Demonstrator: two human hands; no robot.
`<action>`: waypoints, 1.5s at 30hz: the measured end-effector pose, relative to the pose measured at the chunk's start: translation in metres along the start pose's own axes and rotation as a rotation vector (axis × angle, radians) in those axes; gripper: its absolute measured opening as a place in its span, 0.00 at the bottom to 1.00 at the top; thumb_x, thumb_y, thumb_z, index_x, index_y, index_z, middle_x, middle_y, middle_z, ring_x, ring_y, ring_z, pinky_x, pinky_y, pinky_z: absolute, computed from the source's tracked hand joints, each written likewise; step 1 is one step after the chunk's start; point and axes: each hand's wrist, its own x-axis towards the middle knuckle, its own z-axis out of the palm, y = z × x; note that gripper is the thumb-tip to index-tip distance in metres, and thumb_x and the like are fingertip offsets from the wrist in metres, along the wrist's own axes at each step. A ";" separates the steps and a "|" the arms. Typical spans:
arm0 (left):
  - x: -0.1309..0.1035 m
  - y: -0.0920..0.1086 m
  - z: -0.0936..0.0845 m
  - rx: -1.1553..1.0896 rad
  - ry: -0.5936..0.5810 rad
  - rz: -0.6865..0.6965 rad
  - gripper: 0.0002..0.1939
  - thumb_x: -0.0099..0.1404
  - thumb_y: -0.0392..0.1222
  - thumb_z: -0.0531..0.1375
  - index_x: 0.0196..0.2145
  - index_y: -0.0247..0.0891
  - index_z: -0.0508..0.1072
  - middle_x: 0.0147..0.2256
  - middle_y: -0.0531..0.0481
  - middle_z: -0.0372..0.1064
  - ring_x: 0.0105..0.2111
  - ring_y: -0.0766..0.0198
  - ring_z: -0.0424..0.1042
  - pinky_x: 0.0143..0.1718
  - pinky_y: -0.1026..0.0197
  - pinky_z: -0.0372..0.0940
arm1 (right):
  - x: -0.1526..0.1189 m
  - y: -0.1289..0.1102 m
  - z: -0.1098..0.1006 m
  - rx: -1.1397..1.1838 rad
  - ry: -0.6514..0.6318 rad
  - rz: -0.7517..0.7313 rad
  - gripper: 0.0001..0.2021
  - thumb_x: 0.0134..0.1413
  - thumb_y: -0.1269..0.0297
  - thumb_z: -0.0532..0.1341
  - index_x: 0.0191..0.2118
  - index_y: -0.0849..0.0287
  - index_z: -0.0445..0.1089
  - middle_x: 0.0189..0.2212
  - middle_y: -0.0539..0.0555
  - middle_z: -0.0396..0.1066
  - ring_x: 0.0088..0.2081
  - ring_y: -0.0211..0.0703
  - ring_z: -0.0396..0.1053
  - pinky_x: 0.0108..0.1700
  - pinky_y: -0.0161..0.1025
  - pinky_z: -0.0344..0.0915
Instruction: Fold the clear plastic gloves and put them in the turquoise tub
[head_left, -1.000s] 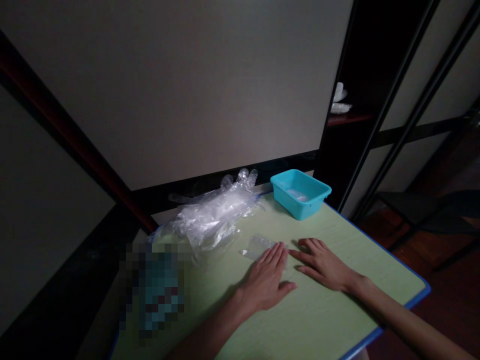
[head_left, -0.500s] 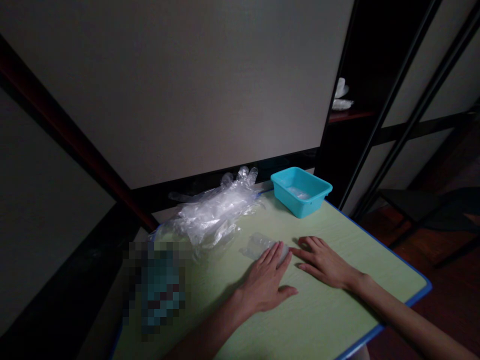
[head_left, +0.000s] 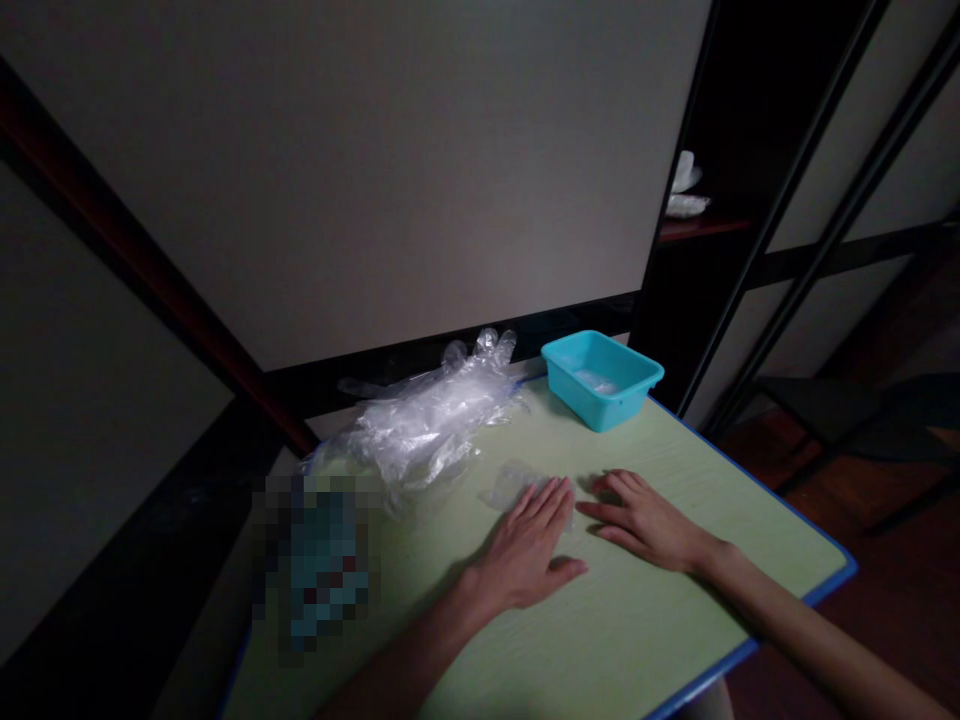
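A folded piece of clear plastic film (head_left: 511, 484), perhaps a disposable glove, lies flat on the green tabletop (head_left: 600, 640). My left hand (head_left: 529, 545) rests palm down over its right part, fingers stretched out and thumb apart. Just to the right, my right hand (head_left: 637, 520) lies on the table with fingers spread and slightly bent, beside the film's edge and holding nothing. Behind my left hand spreads a loose heap of clear plastic gloves (head_left: 427, 415). A turquoise basin (head_left: 600, 405) with some clear plastic inside stands at the far right corner.
At the table's left side is a pixelated teal item (head_left: 326, 570). A pale cabinet panel (head_left: 450, 180) rises behind the table. White items (head_left: 686, 205) sit on a dark shelf to the right, and a dark chair (head_left: 847, 420) stands beyond the table's blue edge.
My left hand has slid slightly left and back over the film, widening the gap to my right hand. The right hand has barely moved. The view has shifted a little.
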 end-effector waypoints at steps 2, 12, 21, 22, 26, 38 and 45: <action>0.001 0.000 0.001 -0.003 0.007 0.000 0.37 0.62 0.60 0.41 0.59 0.31 0.39 0.60 0.43 0.33 0.60 0.61 0.31 0.58 0.56 0.35 | 0.000 0.000 0.000 0.007 -0.009 -0.054 0.18 0.58 0.56 0.47 0.49 0.55 0.63 0.39 0.59 0.61 0.43 0.47 0.56 0.46 0.47 0.53; 0.001 0.001 0.005 0.016 0.032 -0.003 0.37 0.62 0.61 0.39 0.59 0.30 0.40 0.60 0.43 0.35 0.59 0.60 0.33 0.57 0.58 0.36 | 0.003 -0.002 -0.003 0.055 -0.076 -0.121 0.19 0.58 0.55 0.47 0.52 0.54 0.60 0.40 0.59 0.58 0.42 0.47 0.56 0.44 0.45 0.54; 0.002 0.001 0.007 0.035 0.029 -0.010 0.37 0.61 0.61 0.38 0.59 0.30 0.42 0.60 0.42 0.36 0.60 0.60 0.33 0.57 0.57 0.36 | 0.010 -0.004 -0.004 0.112 -0.096 -0.178 0.19 0.58 0.59 0.47 0.53 0.55 0.59 0.41 0.59 0.56 0.44 0.46 0.54 0.46 0.45 0.54; 0.002 0.001 0.007 0.036 0.029 -0.009 0.37 0.62 0.61 0.38 0.59 0.30 0.42 0.60 0.42 0.36 0.60 0.59 0.33 0.57 0.57 0.36 | 0.010 -0.003 -0.004 0.114 -0.097 -0.178 0.18 0.58 0.59 0.47 0.53 0.55 0.59 0.41 0.59 0.56 0.44 0.46 0.54 0.46 0.45 0.54; 0.003 0.001 0.007 0.033 0.028 -0.006 0.37 0.62 0.61 0.38 0.58 0.30 0.42 0.60 0.42 0.36 0.59 0.59 0.34 0.57 0.57 0.35 | 0.011 -0.003 -0.005 0.120 -0.106 -0.176 0.17 0.58 0.62 0.47 0.52 0.54 0.61 0.42 0.59 0.56 0.44 0.46 0.54 0.46 0.45 0.54; 0.001 0.001 0.003 0.021 0.022 0.024 0.34 0.62 0.60 0.39 0.58 0.33 0.44 0.60 0.44 0.36 0.60 0.58 0.33 0.57 0.57 0.35 | 0.001 0.001 0.001 0.086 0.075 -0.135 0.16 0.57 0.63 0.48 0.46 0.59 0.66 0.37 0.60 0.62 0.41 0.46 0.59 0.43 0.45 0.57; 0.000 0.000 0.003 -0.011 0.019 0.006 0.33 0.61 0.60 0.42 0.59 0.39 0.43 0.60 0.45 0.35 0.59 0.56 0.33 0.57 0.54 0.37 | 0.004 0.003 0.003 -0.010 0.100 0.073 0.17 0.58 0.60 0.47 0.49 0.57 0.63 0.42 0.61 0.62 0.44 0.48 0.58 0.44 0.46 0.56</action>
